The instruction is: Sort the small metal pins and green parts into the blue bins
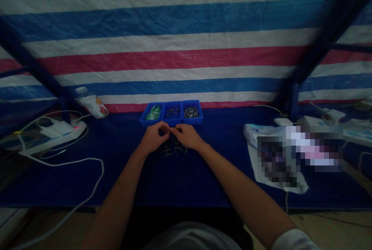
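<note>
My left hand (155,137) and my right hand (187,135) meet over the middle of the dark blue tabletop, fingertips pinched together. What they hold between them is too small and dark to name. Just below the hands lies a loose scatter of thin metal pins or screws (175,149). Behind them stand three joined blue bins. The left bin (142,120) has green and clear plastic packaging in it, the middle bin (172,121) a few small dark pieces, and the right bin (200,118) a heap of small metal parts.
On the left are a power strip (55,137) with white cables and a tilted clear bottle (93,104). A plastic bag (252,133) lies on the right, partly pixelated, near a white adapter (283,122). Blue frame bars (316,52) slant before a striped sheet (186,60).
</note>
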Demonstrator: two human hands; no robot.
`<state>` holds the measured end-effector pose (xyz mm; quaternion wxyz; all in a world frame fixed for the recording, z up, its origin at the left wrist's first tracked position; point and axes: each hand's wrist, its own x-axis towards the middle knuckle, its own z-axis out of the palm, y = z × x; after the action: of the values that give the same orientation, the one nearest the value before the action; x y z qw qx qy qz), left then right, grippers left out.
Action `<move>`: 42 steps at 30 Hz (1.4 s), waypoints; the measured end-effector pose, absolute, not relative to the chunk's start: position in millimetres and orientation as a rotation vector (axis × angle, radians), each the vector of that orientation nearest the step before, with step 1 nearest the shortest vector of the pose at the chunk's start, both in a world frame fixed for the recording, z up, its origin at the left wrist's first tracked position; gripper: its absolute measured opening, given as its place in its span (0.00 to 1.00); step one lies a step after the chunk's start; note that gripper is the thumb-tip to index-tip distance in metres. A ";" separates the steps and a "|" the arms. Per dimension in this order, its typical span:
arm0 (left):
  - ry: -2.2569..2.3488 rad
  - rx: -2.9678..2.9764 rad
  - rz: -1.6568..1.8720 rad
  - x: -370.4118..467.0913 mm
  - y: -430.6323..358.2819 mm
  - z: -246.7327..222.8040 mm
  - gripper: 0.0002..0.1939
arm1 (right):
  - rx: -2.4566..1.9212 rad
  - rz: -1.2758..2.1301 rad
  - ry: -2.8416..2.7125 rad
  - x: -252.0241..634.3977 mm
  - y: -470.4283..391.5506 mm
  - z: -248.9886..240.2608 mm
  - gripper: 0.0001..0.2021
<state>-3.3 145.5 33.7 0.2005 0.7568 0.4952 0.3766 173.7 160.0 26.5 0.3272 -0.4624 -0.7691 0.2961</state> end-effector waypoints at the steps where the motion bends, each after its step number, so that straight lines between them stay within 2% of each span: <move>1: 1.381 2.104 1.078 -2.6 145.5 34.2 0.04 | -1.201 0.831 -1.983 173.0 160.3 26.7 0.17; 9: 1.350 2.037 1.225 -0.6 144.7 34.0 0.06 | -1.146 1.090 -1.784 172.6 167.8 23.3 0.13; 14: 1.473 1.884 1.419 -8.5 148.6 36.7 0.11 | -1.157 1.314 -1.612 174.5 171.2 26.4 0.12; 19: 1.572 1.779 1.493 -17.6 155.0 36.8 0.11 | -1.043 1.454 -1.320 176.1 169.5 35.3 0.09; 22: 1.561 1.801 1.346 -22.4 154.5 35.7 0.10 | -1.129 1.334 -1.433 176.9 169.9 32.9 0.10; 28: 1.450 2.038 0.798 -35.0 146.6 35.5 0.09 | -1.140 0.773 -2.100 174.6 158.6 26.4 0.07; 34: 1.545 2.179 0.819 -40.5 150.0 34.2 0.09 | -1.205 0.425 -2.395 161.2 137.5 23.1 0.13; 42: 1.627 2.236 0.851 -37.3 154.3 29.7 0.09 | -1.317 0.399 -2.386 159.8 137.1 23.2 0.10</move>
<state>-37.3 154.3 29.7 0.1238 0.7668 0.5581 0.2920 159.8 137.1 23.2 0.1925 -0.4691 -0.8501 0.1422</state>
